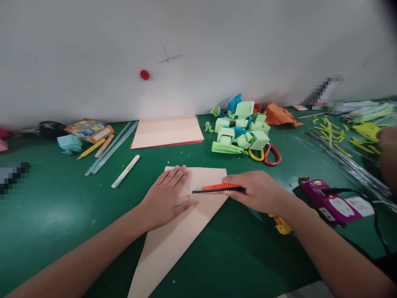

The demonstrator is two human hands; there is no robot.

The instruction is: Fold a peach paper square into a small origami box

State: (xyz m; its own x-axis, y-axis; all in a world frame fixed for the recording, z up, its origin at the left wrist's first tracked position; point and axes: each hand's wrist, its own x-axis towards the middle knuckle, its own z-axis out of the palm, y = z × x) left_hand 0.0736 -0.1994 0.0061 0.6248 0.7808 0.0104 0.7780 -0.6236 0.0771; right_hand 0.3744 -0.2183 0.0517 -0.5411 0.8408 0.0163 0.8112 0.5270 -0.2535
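Two hands of ours are at work on a green table [62,215]. Our left grip [166,198] lies flat with its fingers spread and presses down on a peach paper sheet [186,231]. The sheet is on the table right in front of us, and it has a pointy end at six o'clock. Our right grip [257,192] is pressed together around an orange cutter knife [217,188]. The knife's tip sits on the sheet, at three o'clock from the left grip.

At twelve o'clock from the sheet we see another peach sheet [167,131] near the white wall [217,49]. The wall has a small red dot [144,75] on it. At one o'clock there is a pile of green and blue folded paper [242,132], with scissors [266,155] just beside it and crumpled orange paper [277,115] behind it. At three o'clock from our right grip lies a purple glue gun [325,203]. At ten o'clock lie clear glue sticks [111,147], a white stick [125,171] and a little box [89,129]. At two o'clock are yellow strips [331,136], and another person's hand [387,153] shows at the edge.
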